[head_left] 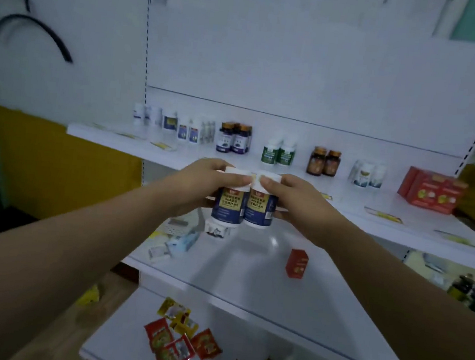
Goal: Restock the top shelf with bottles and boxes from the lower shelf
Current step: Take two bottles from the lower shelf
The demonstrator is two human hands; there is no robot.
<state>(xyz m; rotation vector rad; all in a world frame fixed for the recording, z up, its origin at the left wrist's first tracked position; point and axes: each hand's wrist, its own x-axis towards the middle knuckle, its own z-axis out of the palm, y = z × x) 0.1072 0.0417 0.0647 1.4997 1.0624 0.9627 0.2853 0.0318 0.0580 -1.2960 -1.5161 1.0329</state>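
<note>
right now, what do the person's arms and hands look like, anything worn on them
The left forearm and right forearm are bare as far as the picture shows, with no sleeve in view. The left grip and right grip are bare hands without gloves. No watch, bracelet or ring shows on the visible sides, though the picture is dim and a little blurred.

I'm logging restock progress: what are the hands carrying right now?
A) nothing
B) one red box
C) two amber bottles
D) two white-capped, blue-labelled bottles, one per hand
D: the left hand grips one blue-labelled bottle and the right hand grips a second bottle, side by side.
</note>
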